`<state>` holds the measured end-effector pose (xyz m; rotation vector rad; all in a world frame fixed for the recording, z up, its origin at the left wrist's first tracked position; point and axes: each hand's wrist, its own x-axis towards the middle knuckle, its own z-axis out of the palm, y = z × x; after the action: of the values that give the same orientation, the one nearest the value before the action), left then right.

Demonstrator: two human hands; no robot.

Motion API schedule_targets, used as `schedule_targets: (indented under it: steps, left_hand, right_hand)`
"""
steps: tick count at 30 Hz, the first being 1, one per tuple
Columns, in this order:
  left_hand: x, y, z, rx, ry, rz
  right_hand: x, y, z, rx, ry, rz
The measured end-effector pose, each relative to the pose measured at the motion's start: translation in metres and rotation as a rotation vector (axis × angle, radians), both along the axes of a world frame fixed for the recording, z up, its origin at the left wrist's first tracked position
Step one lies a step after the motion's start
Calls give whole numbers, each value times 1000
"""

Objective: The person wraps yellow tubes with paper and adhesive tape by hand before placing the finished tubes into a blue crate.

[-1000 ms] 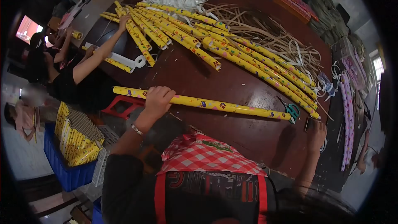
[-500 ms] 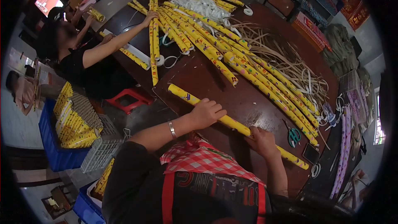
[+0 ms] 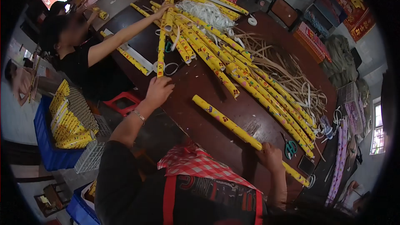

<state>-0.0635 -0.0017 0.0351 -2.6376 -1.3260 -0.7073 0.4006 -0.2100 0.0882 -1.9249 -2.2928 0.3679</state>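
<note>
Since half a second ago, left hand has let go of the tube and lifted, fingers loosely curled on nothing, near the table edge. Tube lies slantwise on the table. Right hand grips its lower part.

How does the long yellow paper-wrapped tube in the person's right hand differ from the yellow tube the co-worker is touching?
The long yellow tube lies alone on bare dark table, gripped near one end by the right hand. The co-worker's yellow tube rests against a heap of tubes. Both share the yellow patterned wrapping.
</note>
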Motion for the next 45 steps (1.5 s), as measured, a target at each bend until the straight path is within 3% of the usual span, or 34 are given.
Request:
schedule_targets:
  steps: [1,3,6,7,9,14,17,21,22,24,25,27,30,36,40,43,45]
  left_hand:
    - [-9,5,-4,24,-9,18]
    - [-27,13,-20,-61,-239,445]
    - [-33,34,-48,-419,-556,677]
    - [-47,56,-95,-610,-713,577]
    - [-24,59,-61,-838,-764,591]
    - [-14,104,-76,-1026,-846,417]
    - [5,99,-9,-1209,-981,461]
    - [8,123,-7,-1357,-1533,335]
    - [8,128,-13,-1371,-1523,339]
    - [10,138,-18,-1470,-1810,141]
    - [17,142,-19,-1436,-1907,208]
    - [18,150,-22,-1498,-1889,57]
    - [35,162,-9,-1444,-1910,506]
    - [48,175,-13,-1269,-2062,463]
    - [54,189,-12,-1328,-1781,275]
    - [71,200,-16,-1373,-1501,345]
    - [74,199,-27,-1391,-1506,312]
  right_hand:
    - [5,1,-4,-1,-37,-32]
    - [10,2,-12,-5,-47,-80]
    - [15,10,-33,-11,-55,-80]
    - [19,13,-38,11,-28,-60]
    - [17,23,-41,15,-135,-71]
    - [14,50,-54,90,-162,-7]
    - [10,66,-58,110,-193,-32]
    - [10,83,-69,239,-194,-51]
    - [10,86,-71,261,-212,-97]
    - [4,91,-64,311,-266,-157]
    - [3,93,-65,305,-268,-163]
    - [3,92,-70,331,-281,-194]
    - [2,85,-72,312,-253,-208]
    - [-1,79,-69,250,-234,-250]
    - [-1,75,-71,218,-207,-237]
    - [-1,73,-75,214,-197,-254]
    - [-1,72,-74,200,-192,-251]
